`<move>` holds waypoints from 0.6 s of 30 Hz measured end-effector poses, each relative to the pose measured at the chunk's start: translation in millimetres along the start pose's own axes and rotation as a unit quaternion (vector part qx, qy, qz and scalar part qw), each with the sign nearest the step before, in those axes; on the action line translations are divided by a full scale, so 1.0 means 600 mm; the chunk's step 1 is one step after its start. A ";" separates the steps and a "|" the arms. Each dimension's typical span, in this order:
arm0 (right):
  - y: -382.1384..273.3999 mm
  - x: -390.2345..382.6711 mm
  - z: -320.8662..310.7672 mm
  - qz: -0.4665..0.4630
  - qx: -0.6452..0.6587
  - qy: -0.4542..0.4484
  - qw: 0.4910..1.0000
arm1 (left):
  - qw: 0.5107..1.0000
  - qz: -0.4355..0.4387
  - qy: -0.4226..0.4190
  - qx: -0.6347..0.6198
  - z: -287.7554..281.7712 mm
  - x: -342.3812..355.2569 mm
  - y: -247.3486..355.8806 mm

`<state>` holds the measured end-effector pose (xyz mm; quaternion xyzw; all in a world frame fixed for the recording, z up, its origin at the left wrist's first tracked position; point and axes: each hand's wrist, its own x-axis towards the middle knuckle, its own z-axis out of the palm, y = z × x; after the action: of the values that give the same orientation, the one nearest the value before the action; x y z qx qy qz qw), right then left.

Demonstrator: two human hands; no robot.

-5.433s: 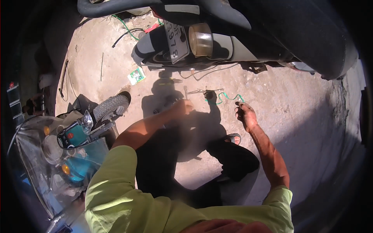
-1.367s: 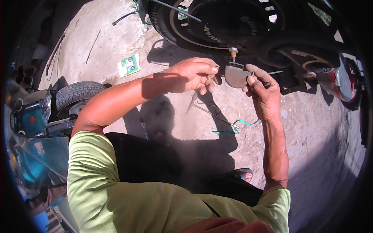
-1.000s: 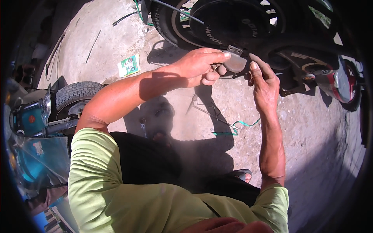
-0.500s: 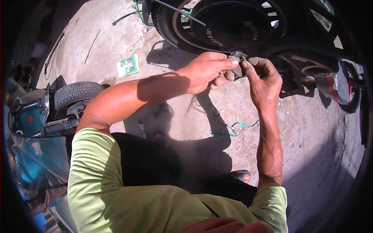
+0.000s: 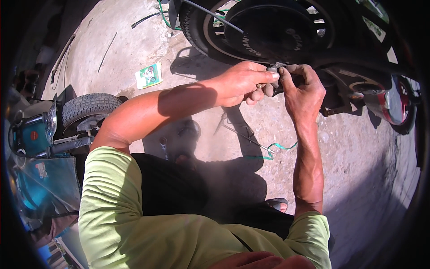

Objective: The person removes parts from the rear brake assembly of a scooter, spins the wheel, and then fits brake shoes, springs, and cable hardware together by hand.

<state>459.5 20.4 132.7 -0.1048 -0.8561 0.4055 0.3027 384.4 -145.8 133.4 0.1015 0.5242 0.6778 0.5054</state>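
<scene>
My left hand [image 5: 242,85] is closed, its thumb and curled fingers pinching a small grey metal part [image 5: 272,70] at the lower edge of a black wheel [image 5: 268,27]. The part is mostly covered by my fingers, so its kind does not show. Close beside it, my right hand [image 5: 307,92] has its thumb and index finger pressed together at the part's right side. Whatever lies between those fingertips is too small or hidden to name. A grey cable or rod [image 5: 212,15] runs in from above across the wheel.
A red and black vehicle body [image 5: 387,101] stands at right. To the left are a treaded tyre [image 5: 89,107] and a teal vehicle [image 5: 33,139]. On the concrete lie a green printed packet [image 5: 148,75], a wrench [image 5: 164,145], a thin rod [image 5: 244,134] and a green strap [image 5: 282,146].
Both hands stay by the wheel with small finger shifts. The left thumb has slid slightly right and down, and less of the metal part shows. The wheel appears slightly farther right in view.
</scene>
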 end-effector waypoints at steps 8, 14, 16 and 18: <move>0.009 0.007 0.019 -0.107 0.030 0.077 0.991 | 0.996 0.024 0.029 0.077 -0.017 -0.001 0.027; 0.019 0.005 0.023 -0.092 -0.007 0.075 0.993 | 0.873 0.240 0.221 0.363 -0.021 -0.004 0.062; 0.023 0.004 0.023 -0.093 -0.004 0.079 0.993 | 0.850 0.310 0.224 0.361 -0.020 -0.002 0.075; 0.024 0.003 0.024 -0.093 0.000 0.083 0.992 | 0.890 0.272 0.187 0.315 -0.033 -0.001 0.075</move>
<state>448.2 21.3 115.7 -0.0578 -0.8342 0.3652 0.4092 345.6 -155.5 161.8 0.2652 0.7466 0.5948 0.1359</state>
